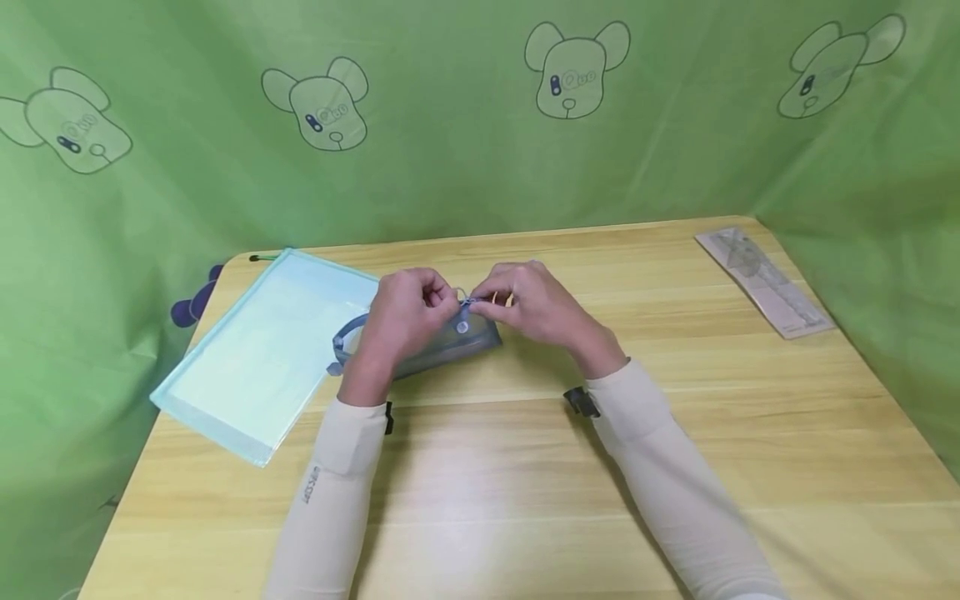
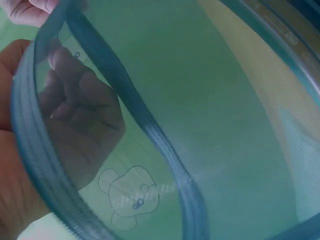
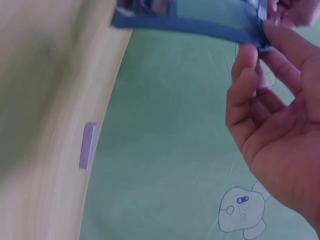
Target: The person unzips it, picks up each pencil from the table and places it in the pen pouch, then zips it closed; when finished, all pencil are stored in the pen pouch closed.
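A small blue-grey mesh zip pouch (image 1: pixel 450 343) sits at the middle of the wooden table (image 1: pixel 525 467). My left hand (image 1: pixel 431 298) grips its top edge, and through the mesh (image 2: pixel 165 145) the left wrist view shows this hand's curled fingers (image 2: pixel 80 105). My right hand (image 1: pixel 487 305) meets it at the pouch's top and pinches the zipper end. In the right wrist view the right hand (image 3: pixel 262 45) holds the blue zip band (image 3: pixel 190 25) between thumb and finger. Whether the zip is open there is hidden by the fingers.
A pale blue-green zip folder (image 1: pixel 262 350) lies flat at the left, partly under the pouch. A clear packet with a ruler (image 1: pixel 761 279) lies at the far right corner. A green cartoon-bear cloth (image 1: pixel 480 125) surrounds the table. A purple object (image 1: pixel 191 304) peeks out past the left edge.
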Demonstrator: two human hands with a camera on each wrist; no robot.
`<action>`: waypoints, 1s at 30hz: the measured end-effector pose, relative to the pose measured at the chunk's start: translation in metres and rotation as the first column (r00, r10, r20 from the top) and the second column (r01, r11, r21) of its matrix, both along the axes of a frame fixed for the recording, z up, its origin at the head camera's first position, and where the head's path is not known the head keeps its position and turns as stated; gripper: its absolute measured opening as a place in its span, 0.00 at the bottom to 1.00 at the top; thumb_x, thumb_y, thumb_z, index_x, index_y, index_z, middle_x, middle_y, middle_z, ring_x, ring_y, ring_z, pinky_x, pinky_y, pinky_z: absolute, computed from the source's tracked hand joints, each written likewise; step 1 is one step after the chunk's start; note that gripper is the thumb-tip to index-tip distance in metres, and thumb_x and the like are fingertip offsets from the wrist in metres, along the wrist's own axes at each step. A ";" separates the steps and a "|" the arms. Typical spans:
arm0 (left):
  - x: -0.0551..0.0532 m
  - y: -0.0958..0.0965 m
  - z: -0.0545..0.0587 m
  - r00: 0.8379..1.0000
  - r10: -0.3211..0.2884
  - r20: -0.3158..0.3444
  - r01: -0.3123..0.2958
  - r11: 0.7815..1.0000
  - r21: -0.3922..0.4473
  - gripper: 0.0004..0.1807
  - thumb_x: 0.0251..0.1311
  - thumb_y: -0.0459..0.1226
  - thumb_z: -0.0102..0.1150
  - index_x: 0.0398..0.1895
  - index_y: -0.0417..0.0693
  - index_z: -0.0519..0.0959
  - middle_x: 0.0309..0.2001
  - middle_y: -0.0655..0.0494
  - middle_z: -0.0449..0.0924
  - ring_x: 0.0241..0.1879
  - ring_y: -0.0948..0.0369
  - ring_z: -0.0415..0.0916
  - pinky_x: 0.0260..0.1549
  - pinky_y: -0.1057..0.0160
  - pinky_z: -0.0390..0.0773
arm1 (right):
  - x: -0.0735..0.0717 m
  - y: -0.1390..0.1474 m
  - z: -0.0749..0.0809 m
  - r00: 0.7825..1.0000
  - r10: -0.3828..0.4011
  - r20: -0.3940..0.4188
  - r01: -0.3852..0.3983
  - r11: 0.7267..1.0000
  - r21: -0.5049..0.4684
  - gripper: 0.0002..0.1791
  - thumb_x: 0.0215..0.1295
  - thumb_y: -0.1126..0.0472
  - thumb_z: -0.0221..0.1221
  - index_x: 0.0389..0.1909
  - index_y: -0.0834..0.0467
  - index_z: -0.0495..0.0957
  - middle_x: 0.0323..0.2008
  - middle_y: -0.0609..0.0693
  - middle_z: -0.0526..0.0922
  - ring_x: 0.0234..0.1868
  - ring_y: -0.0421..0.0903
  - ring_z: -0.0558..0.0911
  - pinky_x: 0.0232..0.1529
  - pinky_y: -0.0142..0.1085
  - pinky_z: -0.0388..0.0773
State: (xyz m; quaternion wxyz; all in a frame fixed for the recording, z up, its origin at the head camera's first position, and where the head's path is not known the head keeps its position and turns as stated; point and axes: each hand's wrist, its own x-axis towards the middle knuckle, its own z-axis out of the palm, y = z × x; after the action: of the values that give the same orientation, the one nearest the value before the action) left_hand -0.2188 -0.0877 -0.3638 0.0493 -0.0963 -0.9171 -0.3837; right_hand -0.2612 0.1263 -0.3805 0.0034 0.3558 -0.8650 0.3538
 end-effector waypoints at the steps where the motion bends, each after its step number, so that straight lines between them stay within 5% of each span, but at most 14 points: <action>1: 0.000 0.001 -0.001 1.000 0.006 0.018 -0.006 1.000 -0.017 0.05 0.64 0.35 0.63 0.32 0.44 0.86 0.29 0.53 0.84 0.27 0.62 0.74 0.31 0.66 0.76 | 0.000 0.001 0.000 1.000 0.003 0.000 -0.003 1.000 0.013 0.07 0.70 0.59 0.71 0.43 0.57 0.93 0.37 0.51 0.92 0.33 0.44 0.84 0.36 0.35 0.79; 13: 0.000 -0.010 -0.001 0.993 0.082 0.088 -0.064 0.980 -0.189 0.06 0.60 0.39 0.67 0.27 0.50 0.85 0.29 0.56 0.85 0.30 0.58 0.77 0.34 0.59 0.78 | -0.008 0.020 0.003 1.000 0.006 -0.023 -0.003 0.988 0.156 0.06 0.68 0.60 0.72 0.42 0.57 0.93 0.39 0.51 0.92 0.39 0.48 0.87 0.45 0.44 0.84; 19: -0.003 -0.027 -0.001 0.991 0.107 0.082 -0.081 0.961 -0.265 0.06 0.58 0.38 0.64 0.24 0.52 0.84 0.28 0.56 0.86 0.28 0.57 0.78 0.32 0.56 0.80 | -0.015 0.045 0.003 0.999 -0.041 0.022 0.037 0.989 0.146 0.03 0.67 0.61 0.73 0.36 0.57 0.93 0.54 0.55 0.92 0.65 0.56 0.86 0.57 0.48 0.87; 24: -0.002 -0.037 -0.001 0.994 0.101 0.031 -0.088 0.955 -0.284 0.07 0.55 0.35 0.61 0.21 0.52 0.82 0.24 0.57 0.83 0.24 0.58 0.74 0.28 0.59 0.75 | -0.017 0.059 0.005 0.998 -0.056 0.025 0.051 0.985 0.163 0.02 0.66 0.61 0.74 0.36 0.56 0.93 0.48 0.53 0.93 0.46 0.49 0.90 0.39 0.36 0.82; 30: 0.000 -0.049 0.003 0.991 0.129 0.018 -0.119 0.952 -0.281 0.06 0.55 0.36 0.59 0.23 0.52 0.82 0.26 0.56 0.83 0.26 0.57 0.75 0.28 0.59 0.74 | -0.019 0.074 0.009 0.994 -0.088 0.072 0.073 0.980 0.184 0.03 0.65 0.63 0.74 0.38 0.54 0.94 0.39 0.50 0.93 0.37 0.44 0.85 0.39 0.34 0.80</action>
State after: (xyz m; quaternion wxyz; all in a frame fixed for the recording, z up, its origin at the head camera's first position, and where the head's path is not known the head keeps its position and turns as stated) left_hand -0.2191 -0.1367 -0.3611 0.0424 -0.0376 -0.9670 -0.2483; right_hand -0.2801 0.2003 -0.3718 -0.0491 0.3050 -0.9067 0.2872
